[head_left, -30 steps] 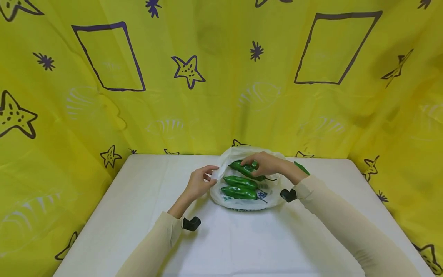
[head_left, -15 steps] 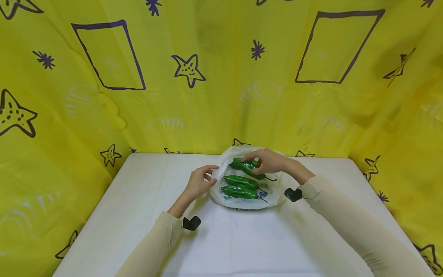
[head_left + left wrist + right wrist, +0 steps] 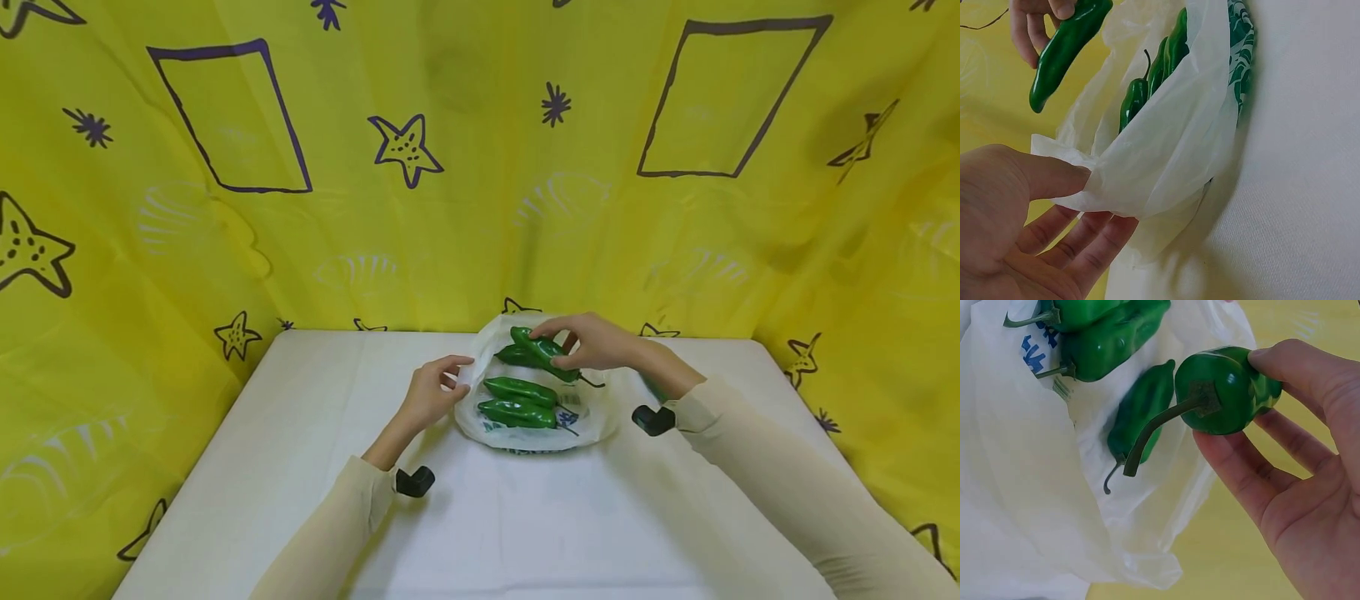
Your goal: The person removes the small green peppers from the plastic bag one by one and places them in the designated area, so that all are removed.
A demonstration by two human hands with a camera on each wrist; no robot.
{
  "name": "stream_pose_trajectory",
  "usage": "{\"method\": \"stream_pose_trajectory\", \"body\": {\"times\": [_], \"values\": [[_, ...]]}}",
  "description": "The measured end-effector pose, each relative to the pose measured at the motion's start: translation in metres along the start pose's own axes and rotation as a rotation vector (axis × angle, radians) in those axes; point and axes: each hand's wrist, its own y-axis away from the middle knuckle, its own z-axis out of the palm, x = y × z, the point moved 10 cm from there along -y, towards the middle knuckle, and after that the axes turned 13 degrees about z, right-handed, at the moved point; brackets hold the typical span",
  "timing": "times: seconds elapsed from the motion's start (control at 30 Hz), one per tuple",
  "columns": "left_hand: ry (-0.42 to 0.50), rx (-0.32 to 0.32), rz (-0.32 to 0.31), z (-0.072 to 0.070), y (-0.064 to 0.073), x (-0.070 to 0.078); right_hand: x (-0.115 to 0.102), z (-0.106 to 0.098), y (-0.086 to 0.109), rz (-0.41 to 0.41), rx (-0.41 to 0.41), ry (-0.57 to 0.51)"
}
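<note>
A thin white plastic bag [image 3: 480,429] lies spread with its mouth wide. My left hand [image 3: 431,396] pinches the bag's left rim, thumb on one side and fingers on the other, as the left wrist view shows. Raised over the back of the bag is a shiny green pepper [image 3: 1222,394], held by my right hand [image 3: 596,343] between thumb and fingers; its stem [image 3: 1154,434] points away from the palm. Inside the bag lie a green pepper [image 3: 1141,419] at the back and two green peppers [image 3: 521,390] side by side in front.
A white table [image 3: 480,517] carries the bag near its back edge. Yellow patterned cloth [image 3: 480,208] hangs behind and at both sides. Part of another green object [image 3: 654,388] shows behind my right wrist. Both sleeves bear a black wrist mount [image 3: 415,482].
My right hand has lifted the green pepper up off the one at the back of the bag, shifting slightly right and tilting it more. The left hand stays at the rim.
</note>
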Motion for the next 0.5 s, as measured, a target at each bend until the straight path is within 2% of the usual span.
{"method": "stream_pose_trajectory", "body": {"times": [0.2, 0.5], "values": [[0.004, 0.000, 0.000, 0.000, 0.001, 0.000, 0.001, -0.008, 0.007, -0.012, 0.027, -0.013], [0.007, -0.007, -0.006, 0.001, 0.000, 0.000, 0.004, -0.020, 0.020, 0.042, 0.055, -0.029]]}}
